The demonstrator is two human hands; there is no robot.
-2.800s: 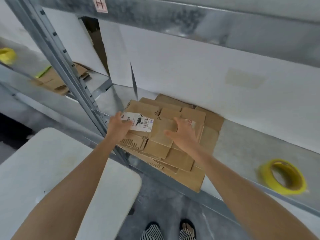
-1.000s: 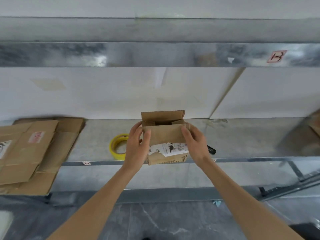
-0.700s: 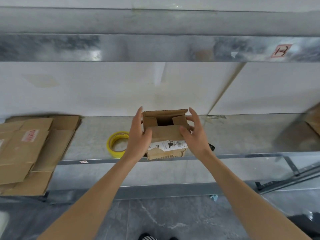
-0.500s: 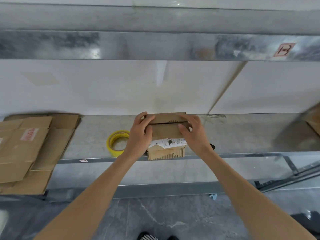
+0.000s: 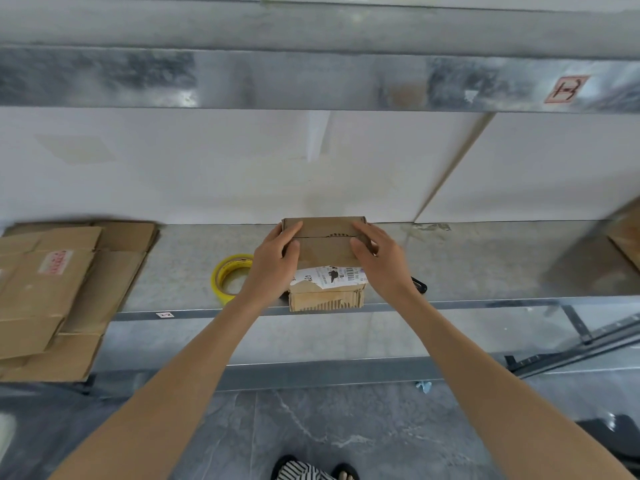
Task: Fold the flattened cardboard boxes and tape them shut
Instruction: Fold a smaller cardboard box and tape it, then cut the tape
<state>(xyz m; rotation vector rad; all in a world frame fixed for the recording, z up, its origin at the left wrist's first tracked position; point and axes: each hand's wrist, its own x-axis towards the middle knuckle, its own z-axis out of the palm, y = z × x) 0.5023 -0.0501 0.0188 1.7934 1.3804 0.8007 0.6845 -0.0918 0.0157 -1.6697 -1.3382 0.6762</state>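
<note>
Brown corrugated card made up the small cardboard box [image 5: 325, 249] that stood at the front edge of the metal shelf [image 5: 485, 265] in the head view, its two top flaps lying flat and meeting along a seam across the top. A torn white label [image 5: 329, 277] with a barcode covered part of its near face. The left hand [image 5: 273, 263] gripped the box's left end, fingers [image 5: 292, 228] curled over the far flap and thumb on the near one. The right hand [image 5: 381, 261] held the right end the same way, fingers bent over the top. A yellow tape roll [image 5: 225, 268] lay flat on the shelf just beside the left wrist, partly hidden by it. A small black object [image 5: 419, 285], too hidden to name, showed by the right wrist. A stack of flattened boxes [image 5: 52, 289] lay well apart at the shelf's left end, overhanging its front edge. A red-printed sign [image 5: 561, 89] sat on the beam above.
</note>
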